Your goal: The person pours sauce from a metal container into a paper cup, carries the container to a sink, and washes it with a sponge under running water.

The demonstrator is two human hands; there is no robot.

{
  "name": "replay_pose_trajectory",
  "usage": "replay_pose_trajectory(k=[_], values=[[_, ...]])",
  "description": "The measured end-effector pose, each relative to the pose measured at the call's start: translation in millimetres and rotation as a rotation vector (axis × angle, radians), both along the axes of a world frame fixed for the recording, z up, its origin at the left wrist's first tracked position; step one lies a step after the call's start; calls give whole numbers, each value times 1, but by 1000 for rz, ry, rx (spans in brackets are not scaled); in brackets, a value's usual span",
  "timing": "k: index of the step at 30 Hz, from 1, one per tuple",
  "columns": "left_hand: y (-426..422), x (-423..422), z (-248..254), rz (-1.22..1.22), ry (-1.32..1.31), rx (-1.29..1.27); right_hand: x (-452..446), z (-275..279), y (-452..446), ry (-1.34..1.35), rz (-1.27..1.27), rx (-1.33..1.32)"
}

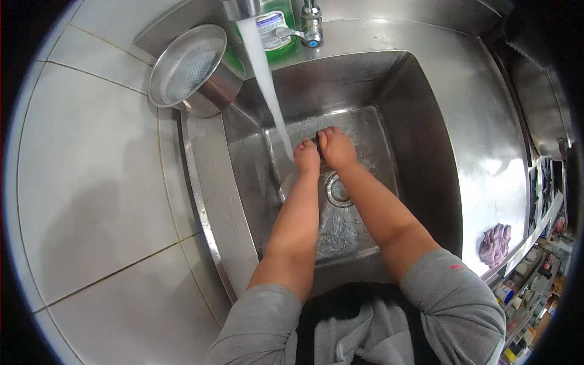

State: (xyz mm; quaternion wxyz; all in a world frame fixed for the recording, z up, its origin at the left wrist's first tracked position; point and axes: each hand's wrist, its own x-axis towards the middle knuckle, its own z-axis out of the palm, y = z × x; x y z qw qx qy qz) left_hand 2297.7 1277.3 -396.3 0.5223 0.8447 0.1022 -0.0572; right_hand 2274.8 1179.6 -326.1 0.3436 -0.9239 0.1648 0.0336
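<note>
Both my hands are down inside the steel sink [420, 134], close together above its floor. My left hand [308, 156] has its fingers curled, near the stream of running water [266, 85]. Just to the right, my right hand [337, 148] is closed as well. A small dark thing [318, 145] shows between the two hands, with both gripping it; most of it is hidden, so its kind cannot be made out. Below the hands lies the round drain [338, 190], and water spreads over the sink floor.
A tap spout [241, 8] pours from above, with a lever tap [311, 30] behind the sink. A green bottle [274, 30] stands there. A steel pot [210, 97] leans at the back left by the tiled wall [91, 176]. A purple cloth [495, 245] lies on the right counter.
</note>
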Motion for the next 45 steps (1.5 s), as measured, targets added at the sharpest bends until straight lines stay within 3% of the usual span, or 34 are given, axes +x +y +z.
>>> replay_pose_trajectory(k=[1,3,4,6,7,8,9,10,12,13,15,16,17,19,24,29,31,33,35,36,38,39,41,42,45], values=[[0,-1,-2,-7,-7,97,14,-1,-9,-5,-2,-3],[-1,-5,9,-22,-33,199,34,-4,-27,286,-40,40],[-3,-13,19,25,-22,101,33,-20,-37,270,-45,44],[-2,-24,49,57,74,-44,22,-70,-66,190,-201,420],[-2,-27,60,52,69,-48,12,-80,-74,184,-204,417],[-2,-32,69,1,166,-183,-7,-87,-79,90,-418,580],[-3,-35,73,-52,260,-317,-22,-76,-79,-14,-629,741],[-4,-34,79,-56,252,-322,-33,-63,-81,-24,-628,738],[-5,-32,80,-88,462,-582,-58,6,-83,-142,-784,1069],[-4,-36,90,-101,454,-581,-66,26,-88,-157,-787,1072],[-1,-41,125,-264,338,-754,-78,58,-106,-141,-626,1331],[-1,-51,172,-219,371,-699,-77,52,-119,-166,-530,1372],[0,-56,189,-228,348,-700,-79,69,-123,-188,-513,1375],[8,-68,211,-251,378,-986,-91,104,-123,-259,-351,1514],[24,-85,239,-95,600,-1327,-114,168,-100,-278,-234,1537],[26,-96,230,-241,365,-1316,-127,211,-77,-280,-79,1782],[25,-95,242,-298,172,-1126,-128,215,-74,-272,-93,1726],[20,-92,249,-281,188,-1182,-124,216,-73,-265,-93,1673],[20,-94,257,-279,201,-1214,-118,217,-65,-438,-178,1428],[20,-92,253,-343,165,-1151,-116,223,-60,-431,-171,1426],[17,-94,252,-414,72,-988,-114,234,-45,-554,-147,1072],[20,-95,254,-408,74,-990,-111,232,-36,-548,-145,1071],[20,-96,259,-587,35,-583,-105,231,-22,-532,-101,946],[21,-97,263,-590,33,-587,-109,238,-17,-493,-59,801],[23,-101,269,-564,107,-691,-106,235,-28,-407,65,783]])
